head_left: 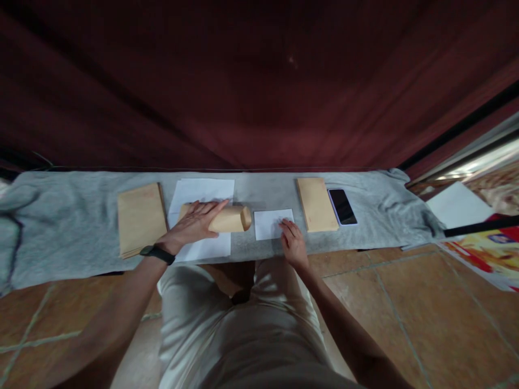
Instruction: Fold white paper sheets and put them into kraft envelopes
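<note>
My left hand (194, 224) holds a brown envelope (231, 219) whose mouth is bulged open toward the right, over a white sheet (203, 192). My right hand (292, 243) rests its fingertips on the near right corner of a small folded white paper (270, 223) lying just right of the envelope's mouth. Both lie on a grey cloth (60, 221) spread over a low surface. A black band is on my left wrist.
A stack of brown envelopes (140, 219) lies at the left, another brown envelope pile (316, 204) at the right with a dark phone (343, 206) beside it. A dark red curtain hangs behind. Tiled floor lies below; papers and a coloured print sit at far right.
</note>
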`<state>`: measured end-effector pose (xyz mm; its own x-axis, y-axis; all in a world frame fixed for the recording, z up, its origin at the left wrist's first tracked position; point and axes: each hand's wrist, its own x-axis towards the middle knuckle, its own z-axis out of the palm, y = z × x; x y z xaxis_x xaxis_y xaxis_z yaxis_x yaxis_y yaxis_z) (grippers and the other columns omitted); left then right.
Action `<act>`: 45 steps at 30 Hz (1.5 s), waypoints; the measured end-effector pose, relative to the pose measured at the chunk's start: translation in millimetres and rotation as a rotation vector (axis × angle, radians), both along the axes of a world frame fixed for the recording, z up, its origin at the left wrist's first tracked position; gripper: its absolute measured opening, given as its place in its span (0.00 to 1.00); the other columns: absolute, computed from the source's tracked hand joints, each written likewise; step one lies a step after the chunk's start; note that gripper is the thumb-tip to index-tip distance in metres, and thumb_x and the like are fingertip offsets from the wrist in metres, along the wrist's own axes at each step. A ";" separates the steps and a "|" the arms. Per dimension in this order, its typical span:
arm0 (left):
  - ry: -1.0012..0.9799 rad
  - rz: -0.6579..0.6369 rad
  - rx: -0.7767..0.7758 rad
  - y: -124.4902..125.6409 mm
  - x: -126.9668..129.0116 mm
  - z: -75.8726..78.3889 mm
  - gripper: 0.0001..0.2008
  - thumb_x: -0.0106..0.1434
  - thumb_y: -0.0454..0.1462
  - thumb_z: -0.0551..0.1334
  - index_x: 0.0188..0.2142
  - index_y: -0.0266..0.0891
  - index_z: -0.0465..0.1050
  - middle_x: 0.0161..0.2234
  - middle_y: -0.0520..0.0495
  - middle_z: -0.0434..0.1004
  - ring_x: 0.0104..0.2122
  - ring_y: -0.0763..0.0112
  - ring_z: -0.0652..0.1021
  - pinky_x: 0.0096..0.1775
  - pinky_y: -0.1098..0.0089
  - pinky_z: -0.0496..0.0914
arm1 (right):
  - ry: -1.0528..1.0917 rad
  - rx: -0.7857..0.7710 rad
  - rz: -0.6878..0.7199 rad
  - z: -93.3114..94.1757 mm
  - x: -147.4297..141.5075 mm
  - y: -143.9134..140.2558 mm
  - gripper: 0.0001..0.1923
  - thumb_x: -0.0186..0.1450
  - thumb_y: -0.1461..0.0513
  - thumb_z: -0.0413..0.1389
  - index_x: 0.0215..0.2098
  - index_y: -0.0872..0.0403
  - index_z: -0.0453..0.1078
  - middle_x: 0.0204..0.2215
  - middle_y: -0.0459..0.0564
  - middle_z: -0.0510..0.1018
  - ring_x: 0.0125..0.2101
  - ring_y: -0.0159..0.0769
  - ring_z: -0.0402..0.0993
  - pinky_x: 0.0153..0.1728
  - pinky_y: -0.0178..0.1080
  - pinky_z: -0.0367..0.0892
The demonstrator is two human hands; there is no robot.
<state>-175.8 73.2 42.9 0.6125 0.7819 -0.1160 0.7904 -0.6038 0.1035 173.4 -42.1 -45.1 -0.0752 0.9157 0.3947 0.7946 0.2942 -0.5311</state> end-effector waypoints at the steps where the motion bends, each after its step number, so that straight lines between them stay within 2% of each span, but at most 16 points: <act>1: -0.005 -0.006 0.012 -2.8 0.1 -0.6 0.53 0.60 0.44 0.67 0.74 0.49 0.34 0.67 0.39 0.62 0.66 0.50 0.63 0.67 0.48 0.49 | 0.007 -0.001 -0.008 1.9 0.3 1.8 0.22 0.72 0.66 0.45 0.61 0.53 0.69 0.61 0.56 0.71 0.64 0.44 0.62 0.65 0.53 0.61; 4: -0.014 -0.015 0.036 -10.6 0.5 -2.7 0.52 0.60 0.44 0.66 0.74 0.47 0.34 0.67 0.38 0.61 0.67 0.50 0.62 0.67 0.48 0.49 | -0.020 -0.022 -0.055 7.3 -0.7 7.2 0.21 0.72 0.64 0.45 0.62 0.54 0.67 0.62 0.57 0.70 0.63 0.45 0.63 0.63 0.53 0.63; 9: -0.015 0.023 0.019 -17.3 1.4 -4.6 0.51 0.61 0.44 0.66 0.74 0.46 0.34 0.68 0.38 0.59 0.67 0.50 0.61 0.68 0.49 0.47 | -0.131 -0.084 -0.290 7.9 -2.3 14.9 0.28 0.71 0.58 0.53 0.66 0.62 0.59 0.57 0.69 0.71 0.56 0.56 0.67 0.56 0.58 0.65; 14: -0.029 0.039 -0.017 -18.7 2.8 -3.6 0.51 0.61 0.44 0.65 0.74 0.47 0.34 0.69 0.39 0.57 0.68 0.50 0.60 0.68 0.49 0.46 | -0.137 -0.126 -0.408 1.1 2.3 27.9 0.30 0.67 0.54 0.60 0.61 0.62 0.64 0.47 0.68 0.73 0.50 0.58 0.69 0.52 0.55 0.65; 19: -0.052 0.040 -0.053 -20.8 4.8 -5.0 0.51 0.60 0.47 0.65 0.74 0.47 0.35 0.69 0.39 0.57 0.69 0.51 0.58 0.68 0.48 0.45 | -0.083 -0.109 -0.423 -4.1 12.3 39.8 0.25 0.62 0.54 0.64 0.52 0.57 0.69 0.43 0.61 0.74 0.47 0.53 0.70 0.50 0.49 0.67; 24: -0.058 0.058 -0.062 -23.1 4.1 -10.0 0.52 0.59 0.48 0.66 0.74 0.47 0.36 0.70 0.39 0.56 0.69 0.51 0.58 0.69 0.48 0.44 | 0.037 -0.193 -0.355 -3.7 21.3 39.5 0.09 0.64 0.58 0.57 0.40 0.53 0.73 0.34 0.53 0.74 0.38 0.46 0.71 0.42 0.46 0.69; 27: -0.067 0.053 -0.071 -24.7 4.7 -10.8 0.53 0.59 0.48 0.67 0.74 0.47 0.36 0.70 0.39 0.56 0.69 0.51 0.57 0.69 0.48 0.44 | 0.112 -0.265 -0.323 0.1 24.2 34.5 0.09 0.64 0.58 0.54 0.38 0.53 0.73 0.31 0.50 0.73 0.32 0.41 0.70 0.38 0.43 0.69; 30: -0.069 0.052 -0.076 -25.4 6.2 -9.7 0.53 0.59 0.49 0.67 0.74 0.46 0.36 0.70 0.38 0.55 0.69 0.51 0.57 0.69 0.48 0.44 | 0.159 -0.248 -0.334 5.1 25.0 30.3 0.10 0.64 0.58 0.54 0.39 0.54 0.73 0.32 0.50 0.74 0.31 0.40 0.70 0.36 0.42 0.69; 36: -0.069 0.041 -0.107 -24.0 8.3 -8.2 0.54 0.58 0.50 0.67 0.74 0.46 0.35 0.72 0.37 0.52 0.71 0.50 0.54 0.69 0.46 0.43 | 0.242 -0.277 -0.318 12.9 26.1 26.9 0.08 0.63 0.57 0.52 0.34 0.51 0.71 0.26 0.46 0.73 0.28 0.38 0.69 0.33 0.39 0.67; 41: -0.055 0.040 -0.103 -23.1 8.0 -8.5 0.56 0.58 0.52 0.67 0.74 0.47 0.34 0.73 0.37 0.46 0.72 0.50 0.51 0.69 0.45 0.41 | 0.397 -0.276 -0.307 12.9 29.5 20.4 0.11 0.64 0.55 0.52 0.35 0.52 0.71 0.23 0.44 0.73 0.26 0.36 0.68 0.31 0.37 0.66; 45: -0.068 0.020 -0.022 -28.1 10.0 -1.5 0.57 0.56 0.54 0.69 0.74 0.47 0.37 0.74 0.37 0.40 0.72 0.47 0.48 0.69 0.43 0.40 | 0.443 -0.281 -0.271 8.3 30.4 15.6 0.18 0.65 0.54 0.51 0.49 0.54 0.71 0.29 0.48 0.77 0.28 0.38 0.72 0.33 0.39 0.69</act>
<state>-165.7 45.1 41.4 0.6040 0.7916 -0.0924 0.7929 -0.5850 0.1704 203.9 -26.5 -36.8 0.2926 0.9533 0.0746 0.5064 -0.0883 -0.8578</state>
